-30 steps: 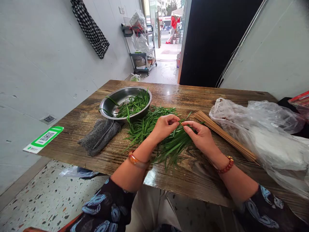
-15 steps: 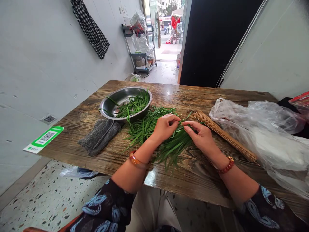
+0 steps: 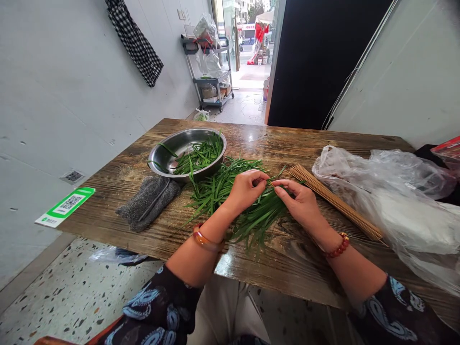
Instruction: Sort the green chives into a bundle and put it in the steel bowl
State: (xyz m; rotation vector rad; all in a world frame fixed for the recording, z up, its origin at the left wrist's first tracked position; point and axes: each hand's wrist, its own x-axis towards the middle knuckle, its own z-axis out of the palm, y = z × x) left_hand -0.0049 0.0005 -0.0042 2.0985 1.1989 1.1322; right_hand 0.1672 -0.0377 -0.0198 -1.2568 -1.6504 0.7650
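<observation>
Above the middle of the table, my left hand (image 3: 247, 189) and my right hand (image 3: 298, 197) meet almost fingertip to fingertip, both closed in a pinch. Between the left fingers runs a green garlic chive leaf. The right thumb and forefinger grip a thin skewer, whose pale tip shows at the fingertips; its rest is hidden. Long chives (image 3: 258, 220) fan out below the right hand toward the table's front. A loose heap of garlic chives (image 3: 212, 191) lies behind and left of my left hand.
A steel basin (image 3: 153, 155) holding more chives stands at the back left, with a grey mesh cloth (image 3: 147, 203) in front. Right of my hands lie a bundle of bamboo skewers (image 3: 334, 201) and clear plastic bags (image 3: 402, 206). A green QR-code card (image 3: 66, 207) sits at the table's left edge.
Almost nothing differs. Both hands keep the same pinch in the same place, and the chives and basin have not moved.
</observation>
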